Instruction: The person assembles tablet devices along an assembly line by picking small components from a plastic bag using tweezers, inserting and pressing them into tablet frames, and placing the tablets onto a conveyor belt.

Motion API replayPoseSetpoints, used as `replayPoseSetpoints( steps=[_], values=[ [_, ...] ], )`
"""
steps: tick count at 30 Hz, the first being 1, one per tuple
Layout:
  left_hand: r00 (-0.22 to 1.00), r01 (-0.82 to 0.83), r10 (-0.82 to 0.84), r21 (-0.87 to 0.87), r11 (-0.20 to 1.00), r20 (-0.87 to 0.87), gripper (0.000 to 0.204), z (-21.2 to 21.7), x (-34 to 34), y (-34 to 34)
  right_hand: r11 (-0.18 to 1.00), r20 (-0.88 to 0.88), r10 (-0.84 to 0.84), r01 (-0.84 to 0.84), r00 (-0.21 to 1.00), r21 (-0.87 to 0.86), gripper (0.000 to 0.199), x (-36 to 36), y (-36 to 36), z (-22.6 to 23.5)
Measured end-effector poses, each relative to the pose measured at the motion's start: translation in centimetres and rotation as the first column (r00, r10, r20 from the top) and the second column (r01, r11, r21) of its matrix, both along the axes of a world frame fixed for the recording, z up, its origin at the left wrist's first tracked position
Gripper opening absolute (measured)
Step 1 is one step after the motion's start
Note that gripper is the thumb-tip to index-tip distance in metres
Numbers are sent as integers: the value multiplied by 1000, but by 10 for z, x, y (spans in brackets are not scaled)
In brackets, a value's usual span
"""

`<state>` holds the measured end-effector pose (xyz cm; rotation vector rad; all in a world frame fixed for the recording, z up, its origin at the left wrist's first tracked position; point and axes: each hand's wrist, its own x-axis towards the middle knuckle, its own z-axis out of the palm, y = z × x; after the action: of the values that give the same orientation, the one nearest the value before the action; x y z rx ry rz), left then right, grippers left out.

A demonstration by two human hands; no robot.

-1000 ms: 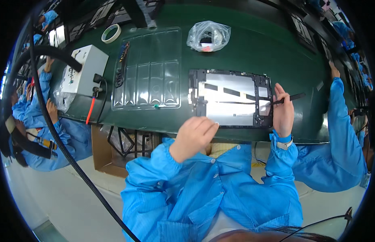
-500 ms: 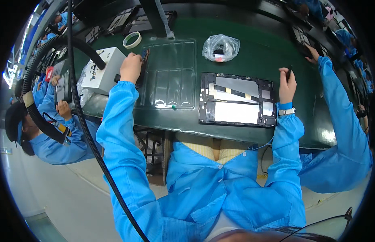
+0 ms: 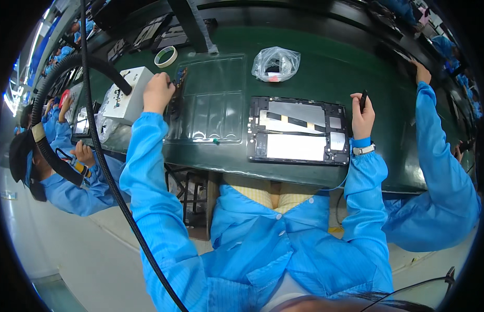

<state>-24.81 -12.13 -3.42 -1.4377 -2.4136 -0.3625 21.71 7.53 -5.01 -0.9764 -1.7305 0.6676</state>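
My left hand [image 3: 158, 93] is closed at the left edge of a clear plastic tray [image 3: 216, 119], its fingertips beside small dark circuit boards [image 3: 181, 78]. Whatever is between those fingers is hidden. My right hand [image 3: 363, 120] is wrapped around a slim black pen-like tool [image 3: 363, 100], held upright just past the right edge of an opened tablet [image 3: 295, 146]. The tablet lies flat with its inside showing: silver plates, a large pale panel and black-and-yellow strips. A strap with a metal plate [image 3: 363, 150] circles my right wrist, with a thin cord from it.
A white box [image 3: 128, 96] with a black hose stands left of the tray. Behind lie a tape roll [image 3: 166, 56] and a clear plastic bag [image 3: 276, 63]. A dark post [image 3: 192, 26] rises at the back. Co-workers sit on both sides; one's hand [image 3: 422, 72] is at right.
The view has shifted slightly. My left hand has turned a little beside the boards, and the black tool in my right hand has tilted slightly. The right co-worker's hand has moved to the right.
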Motion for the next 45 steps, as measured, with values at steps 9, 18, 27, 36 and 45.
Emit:
replayPoseSetpoints(
  steps=[9,18,27,36,45],
  values=[
    [989,124,-146,442,888,15,21,109,81,-26,909,-341,311,-383,887,-167,12,-9,-4,36],
    [639,735,-709,505,452,-297,22,64,240,75,332,-575,566,-801,591,-498,35,-59,-22,51],
    [473,740,-881,556,378,-30,26,24,261,85,561,-445,397,-596,803,-575,20,-53,-32,27],
    [624,518,-735,564,643,266,22,15,252,88,790,-28,536,-513,844,-335,23,-59,-43,29],
    [619,575,-753,524,628,224,22,13,251,89,842,-2,517,-509,856,-181,24,-60,-40,18]
  ],
)
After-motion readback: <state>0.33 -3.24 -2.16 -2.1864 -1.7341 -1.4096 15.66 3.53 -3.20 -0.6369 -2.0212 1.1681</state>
